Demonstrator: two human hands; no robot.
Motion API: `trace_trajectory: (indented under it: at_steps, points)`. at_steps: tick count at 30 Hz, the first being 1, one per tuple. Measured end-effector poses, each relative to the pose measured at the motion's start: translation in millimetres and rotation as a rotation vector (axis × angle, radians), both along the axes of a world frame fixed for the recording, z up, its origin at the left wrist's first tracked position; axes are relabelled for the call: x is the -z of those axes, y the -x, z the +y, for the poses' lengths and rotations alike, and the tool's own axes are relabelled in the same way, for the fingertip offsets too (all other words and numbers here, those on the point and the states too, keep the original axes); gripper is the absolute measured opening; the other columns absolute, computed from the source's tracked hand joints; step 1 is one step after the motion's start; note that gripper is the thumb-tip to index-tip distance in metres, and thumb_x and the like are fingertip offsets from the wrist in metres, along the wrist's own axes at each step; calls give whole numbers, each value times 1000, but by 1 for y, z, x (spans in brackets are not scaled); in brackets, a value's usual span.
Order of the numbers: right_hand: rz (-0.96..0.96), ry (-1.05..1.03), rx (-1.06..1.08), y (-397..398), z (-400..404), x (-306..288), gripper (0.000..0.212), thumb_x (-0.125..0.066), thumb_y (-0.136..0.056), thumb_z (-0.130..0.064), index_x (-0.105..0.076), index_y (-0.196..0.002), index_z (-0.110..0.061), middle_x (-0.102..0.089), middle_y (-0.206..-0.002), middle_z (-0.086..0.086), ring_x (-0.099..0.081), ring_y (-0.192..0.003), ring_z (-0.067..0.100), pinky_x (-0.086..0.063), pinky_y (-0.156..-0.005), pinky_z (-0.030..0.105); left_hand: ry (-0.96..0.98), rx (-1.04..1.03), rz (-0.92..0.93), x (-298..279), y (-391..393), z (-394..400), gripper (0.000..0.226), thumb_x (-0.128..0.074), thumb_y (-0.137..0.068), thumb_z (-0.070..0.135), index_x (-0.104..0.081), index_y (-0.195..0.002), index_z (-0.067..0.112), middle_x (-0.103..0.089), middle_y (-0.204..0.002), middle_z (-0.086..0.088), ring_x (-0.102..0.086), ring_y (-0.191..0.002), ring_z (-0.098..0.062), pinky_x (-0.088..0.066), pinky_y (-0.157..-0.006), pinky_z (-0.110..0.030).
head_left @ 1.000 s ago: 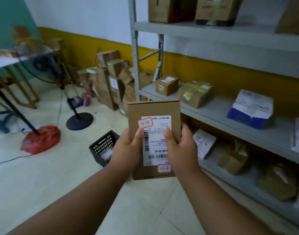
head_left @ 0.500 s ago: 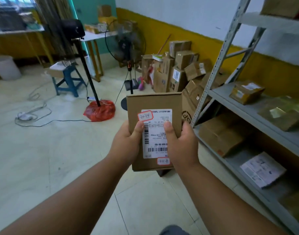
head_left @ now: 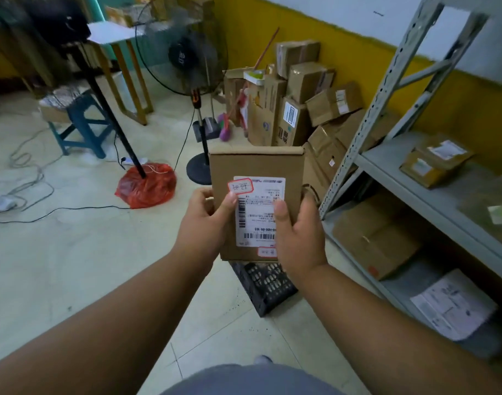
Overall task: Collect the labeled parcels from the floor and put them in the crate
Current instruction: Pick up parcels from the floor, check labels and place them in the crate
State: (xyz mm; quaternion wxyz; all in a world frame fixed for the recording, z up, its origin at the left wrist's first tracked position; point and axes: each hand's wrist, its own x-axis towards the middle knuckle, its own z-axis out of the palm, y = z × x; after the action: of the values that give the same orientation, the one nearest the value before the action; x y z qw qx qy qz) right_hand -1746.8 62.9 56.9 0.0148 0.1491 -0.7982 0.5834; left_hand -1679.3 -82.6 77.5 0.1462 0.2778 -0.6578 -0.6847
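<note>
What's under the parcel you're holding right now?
A black crate sits on the floor below the parcel, which both hands grip, left and right. The parcel and right wrist cover its far part, so its contents are hidden.

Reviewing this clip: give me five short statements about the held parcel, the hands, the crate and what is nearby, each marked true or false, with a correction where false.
1. Both the left hand and the right hand hold the parcel. True.
2. The parcel already lies in the black crate. False: it is held above the crate.
3. The parcel's white label faces the camera. True.
4. The crate stands on a shelf. False: it stands on the floor beside the shelf rack.
5. The red bag lies on the floor. True.
</note>
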Motion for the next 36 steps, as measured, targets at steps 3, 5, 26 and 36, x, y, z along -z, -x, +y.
trace_trajectory:
  at_steps: [3, 5, 26, 36]
  points:
    - [55, -74, 78, 44, -5, 4, 42, -48, -99, -44, -51, -128, -14, -55, -124, 3, -58, -113, 21, -56, -88, 46, 66, 3, 8, 4, 48, -7, 17, -64, -89, 46, -63, -106, 44, -74, -100, 15, -72, -93, -8, -60, -70, -31]
    - [88, -136, 126, 71, -7, 8, 33, -50, -99, -43, -57, -110, -13, -49, -121, 0, -56, -108, 19, -56, -85, 39, 127, 23, -6, 8, 76, -14, 14, -60, -93, 44, -64, -101, 55, -72, -99, 24, -68, -91, 2, -56, -70, -26]
    - [-481, -295, 854, 251, -137, 147, 32, -47, -102, -37, -57, -126, -17, -52, -122, 4, -62, -101, 17, -52, -73, 20, 415, 802, -322, 157, 376, -147, 37, -53, -95, 32, -59, -131, 42, -65, -97, 26, -63, -87, 3, -53, -79, -28]
    - [-832, -212, 783, 266, -181, 371, 22, -50, -101, -29, -60, -106, -10, -65, -115, 9, -67, -88, 15, -51, -53, 11, 618, 931, -601, 386, 401, -170, 29, -39, -93, 16, -52, -113, 33, -58, -82, 18, -61, -71, -10, -50, -53, -25]
